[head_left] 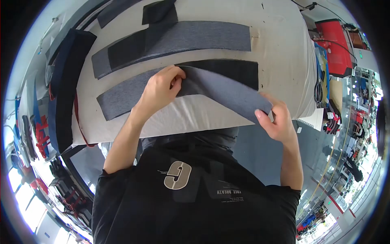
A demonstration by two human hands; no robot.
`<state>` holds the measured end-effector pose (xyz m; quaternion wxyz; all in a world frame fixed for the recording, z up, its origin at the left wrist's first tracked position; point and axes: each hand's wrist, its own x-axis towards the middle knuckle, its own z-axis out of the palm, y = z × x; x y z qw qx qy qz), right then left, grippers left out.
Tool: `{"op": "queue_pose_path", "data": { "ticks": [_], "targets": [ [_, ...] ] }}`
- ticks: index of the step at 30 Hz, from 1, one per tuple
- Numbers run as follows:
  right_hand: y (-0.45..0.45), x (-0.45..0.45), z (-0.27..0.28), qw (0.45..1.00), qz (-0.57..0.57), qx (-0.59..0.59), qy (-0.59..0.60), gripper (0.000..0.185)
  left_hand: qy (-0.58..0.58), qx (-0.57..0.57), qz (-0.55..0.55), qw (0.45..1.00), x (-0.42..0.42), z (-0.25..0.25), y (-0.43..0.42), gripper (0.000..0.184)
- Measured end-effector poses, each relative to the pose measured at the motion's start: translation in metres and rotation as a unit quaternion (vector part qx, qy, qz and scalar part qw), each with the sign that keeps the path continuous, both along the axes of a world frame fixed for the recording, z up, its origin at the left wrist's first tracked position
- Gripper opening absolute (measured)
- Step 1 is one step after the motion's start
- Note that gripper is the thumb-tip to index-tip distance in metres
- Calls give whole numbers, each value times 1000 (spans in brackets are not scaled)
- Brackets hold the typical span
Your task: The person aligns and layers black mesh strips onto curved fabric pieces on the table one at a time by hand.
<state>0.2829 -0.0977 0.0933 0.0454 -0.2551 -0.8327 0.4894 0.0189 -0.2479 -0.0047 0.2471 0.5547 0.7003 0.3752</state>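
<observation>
A long grey fabric strip (227, 89) is lifted at its right end, its left part lying over the cloth-covered table (280, 53). My right hand (276, 120) pinches the raised end between thumb and fingers, beyond the table's front edge. Near the strip's middle, my left hand (164, 83) has its fingers curled at the upper edge; whether they grip the fabric or only press it is hard to see. Under the lifted part lies a black fabric piece (239, 71). To the left, grey fabric (126, 93) rests flat on the table.
Farther back lie another grey strip (199, 36) with a black section, and a small black piece (159, 13). A dark padded roll (67, 89) lines the table's left side. A red case (335, 49) stands beyond the right side.
</observation>
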Motion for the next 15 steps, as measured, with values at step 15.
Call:
{"op": "queue_pose_path", "data": {
  "ticks": [15],
  "targets": [
    [-46, -60, -42, 947, 92, 131, 277, 15, -342, 58, -126, 929, -7, 29, -20, 12]
  ]
}}
